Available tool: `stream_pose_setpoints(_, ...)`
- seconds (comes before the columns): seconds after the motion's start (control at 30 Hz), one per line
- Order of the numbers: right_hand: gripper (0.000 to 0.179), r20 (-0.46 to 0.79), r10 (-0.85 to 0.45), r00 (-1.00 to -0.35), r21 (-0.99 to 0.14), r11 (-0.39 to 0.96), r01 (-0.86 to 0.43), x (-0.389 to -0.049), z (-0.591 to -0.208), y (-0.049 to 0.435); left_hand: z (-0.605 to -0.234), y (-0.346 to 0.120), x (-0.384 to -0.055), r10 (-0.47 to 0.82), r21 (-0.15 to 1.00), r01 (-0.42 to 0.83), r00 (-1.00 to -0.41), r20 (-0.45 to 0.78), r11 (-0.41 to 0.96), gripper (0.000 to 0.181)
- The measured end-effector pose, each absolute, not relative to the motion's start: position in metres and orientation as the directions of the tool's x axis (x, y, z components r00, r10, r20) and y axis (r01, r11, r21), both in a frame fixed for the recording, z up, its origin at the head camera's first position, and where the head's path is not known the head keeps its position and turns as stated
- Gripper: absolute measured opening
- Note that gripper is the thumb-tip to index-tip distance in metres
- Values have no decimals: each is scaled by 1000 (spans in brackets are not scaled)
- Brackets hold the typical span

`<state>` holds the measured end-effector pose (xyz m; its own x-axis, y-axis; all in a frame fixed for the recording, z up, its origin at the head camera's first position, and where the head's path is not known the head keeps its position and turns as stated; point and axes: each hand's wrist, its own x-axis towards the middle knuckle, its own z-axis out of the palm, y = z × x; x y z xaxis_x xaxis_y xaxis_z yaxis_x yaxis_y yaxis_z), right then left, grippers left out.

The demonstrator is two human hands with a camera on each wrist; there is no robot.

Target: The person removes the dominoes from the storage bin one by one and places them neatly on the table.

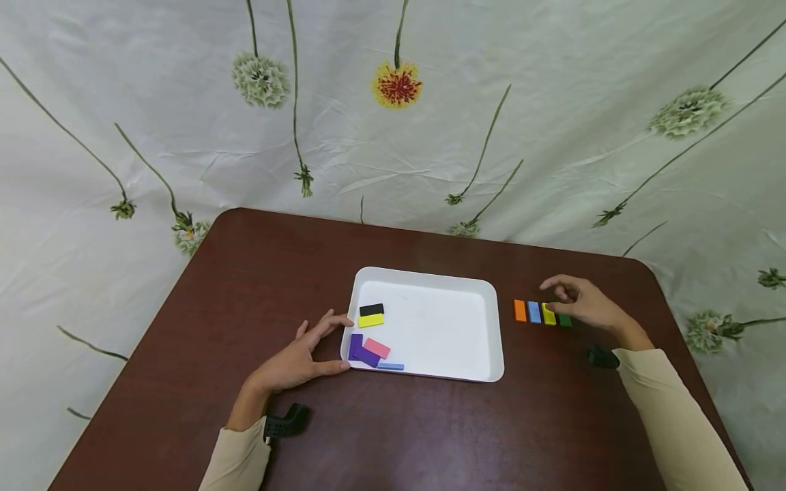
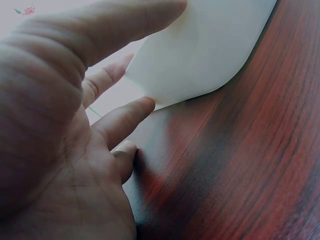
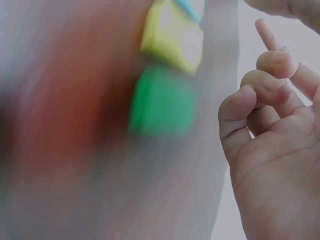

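My left hand (image 1: 293, 361) is at the left end of a white tray (image 1: 442, 373), its thumb and fingertips touching the tray's outer wall; the left wrist view shows the fingers spread. Inside the tray lie a black block (image 1: 371, 309), a yellow block (image 1: 371, 320), a pink block (image 1: 376, 348), two purple blocks (image 1: 368, 356) and a light blue one (image 1: 391, 367). Over a short row right of the tray hovers my right hand (image 1: 586, 302), fingers loosely bent, holding nothing. That row has an orange (image 1: 520, 311), a blue (image 1: 534, 312), a yellow (image 1: 548, 318) and a green block (image 3: 162, 102).
Everything stands on a dark reddish-brown wooden table (image 1: 295, 266) with rounded far corners. Behind it hangs a pale cloth (image 1: 344, 150) printed with flowers. Black devices are strapped at both wrists, over beige sleeves (image 1: 672, 416).
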<state>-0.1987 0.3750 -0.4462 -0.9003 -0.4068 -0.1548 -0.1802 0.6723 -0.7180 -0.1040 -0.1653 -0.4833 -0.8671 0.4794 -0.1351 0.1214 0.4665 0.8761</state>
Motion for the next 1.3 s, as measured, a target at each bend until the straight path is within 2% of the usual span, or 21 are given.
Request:
stream_pose_setpoints(0.2,27,-147,-489,-860,-729,641,-240,-217,-433,326,-484,-165,-103,489,883,122,-862,-132,453,66)
stream_pose_setpoints(0.3,23,-119,-563,-818,-754,587,-295,-224,-427,298,-484,-166,-103,490,884,125,-862,-128,451,66)
stream_pose_setpoints(0.5,20,-113,-721,-684,-770,499,-398,-236,-417,232,-484,-168,-104,492,887,133,-863,-116,443,66)
stream_pose_setpoints(0.73,21,-137,-839,-527,-744,438,-504,-243,-421,155,-482,-169,-104,495,884,138,-861,-116,447,65)
stream_pose_setpoints(0.9,30,-166,-872,-460,-740,418,-527,-249,-435,119,-481,-169,-104,486,884,133,-866,-116,448,64)
stream_pose_setpoints(1.3,52,-187,-914,-362,-756,368,-541,-247,-456,71,-483,-167,-104,497,884,131,-859,-125,449,66)
